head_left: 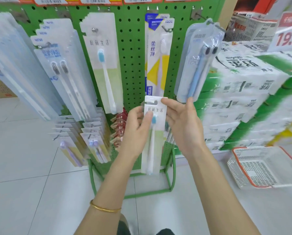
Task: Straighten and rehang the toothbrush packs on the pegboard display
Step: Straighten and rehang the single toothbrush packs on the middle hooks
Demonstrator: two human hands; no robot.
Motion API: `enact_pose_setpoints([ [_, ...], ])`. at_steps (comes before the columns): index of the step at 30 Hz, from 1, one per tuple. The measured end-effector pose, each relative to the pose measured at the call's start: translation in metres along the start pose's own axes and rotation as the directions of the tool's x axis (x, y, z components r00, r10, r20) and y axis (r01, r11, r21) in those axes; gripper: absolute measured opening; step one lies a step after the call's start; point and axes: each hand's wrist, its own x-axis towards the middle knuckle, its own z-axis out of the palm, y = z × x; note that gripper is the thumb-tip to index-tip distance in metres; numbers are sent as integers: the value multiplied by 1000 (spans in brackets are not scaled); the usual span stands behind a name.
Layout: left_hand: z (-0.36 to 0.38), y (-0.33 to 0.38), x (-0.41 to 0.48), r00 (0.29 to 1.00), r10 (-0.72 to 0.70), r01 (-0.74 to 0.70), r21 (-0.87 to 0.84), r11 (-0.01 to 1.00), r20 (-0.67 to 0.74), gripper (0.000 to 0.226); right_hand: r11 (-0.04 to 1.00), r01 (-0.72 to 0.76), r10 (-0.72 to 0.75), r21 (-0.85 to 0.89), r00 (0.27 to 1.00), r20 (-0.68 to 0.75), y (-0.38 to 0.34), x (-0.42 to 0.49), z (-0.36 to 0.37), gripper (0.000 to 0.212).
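White pack [156, 133] is upright between the hands: left hand [138, 123] grips its left edge, right hand [181, 122] pinches its top corner; pegboard [133, 65] behind.

White toothbrush pack [156, 133] — blue-bristled brush, held upright, unhung, hang slot apparently uppermost, before green pegboard [133, 65]
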Motion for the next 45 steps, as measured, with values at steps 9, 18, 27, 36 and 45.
enact_pose_setpoints([
  [9, 25, -32, -14, 988, -156, 156, -22, 988, -18, 18, 991, 17, -33, -136, 992, -123, 39, -22, -42, 20],
  [18, 31, -33, 7, 973, -186, 178, -72, 981, -136, 21, 890, -108, 82, -442, 994, -77, 81, -46, -54, 22],
  [27, 39, -47, -18, 980, -144, 124, 143, 982, 139, 35, 936, -80, 27, -342, 987, -157, 79, -42, -58, 21],
  [36, 32, -63, -37, 810, -210, 84, 245, 966, 547, 55, 984, -171, 154, -42, 951, -267, 78, -36, -70, 19],
  [45, 31, -66, -57, 750, -229, 114, 219, 969, 620, 80, 990, -144, 133, -2, 919, -372, 80, -26, -72, 24],
])
